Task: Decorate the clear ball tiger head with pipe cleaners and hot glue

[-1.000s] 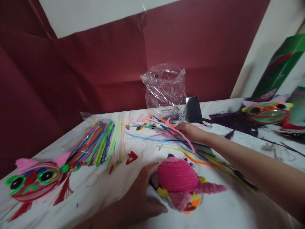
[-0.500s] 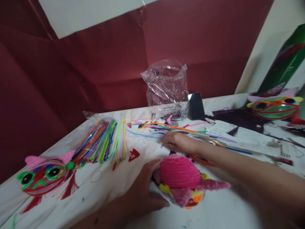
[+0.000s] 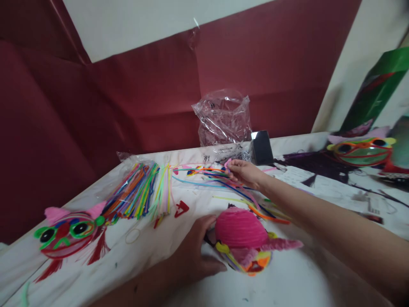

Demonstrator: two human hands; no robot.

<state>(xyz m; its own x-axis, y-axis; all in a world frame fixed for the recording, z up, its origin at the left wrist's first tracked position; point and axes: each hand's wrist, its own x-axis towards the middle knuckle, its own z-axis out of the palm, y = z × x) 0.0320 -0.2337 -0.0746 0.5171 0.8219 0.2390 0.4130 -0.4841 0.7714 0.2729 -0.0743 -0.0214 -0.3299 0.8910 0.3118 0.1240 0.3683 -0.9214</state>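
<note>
At the front of the table sits a pink pipe-cleaner animal head [image 3: 242, 229], with ears pointing toward me and yellow and orange trim. My left hand [image 3: 201, 247] is closed around its left side, fingers behind and thumb in front. Farther back, my right hand [image 3: 243, 171] pinches a small pink pipe-cleaner piece [image 3: 228, 163] above loose pipe cleaners [image 3: 236, 189] of several colours. Red bent pipe-cleaner shapes [image 3: 181, 208] lie left of the head.
A bundle of pipe cleaners [image 3: 136, 192] lies at left behind a finished animal face [image 3: 68, 234] with red tassels. A clear plastic bag [image 3: 223, 119] and a dark phone [image 3: 262, 148] stand at the back. Another face [image 3: 361, 149] and purple threads [image 3: 306, 164] are at right.
My right hand has moved back and slightly right from the loose pipe cleaners and has taken hold of the pink piece. Some pipe cleaners have shifted. My left hand stays on the head.
</note>
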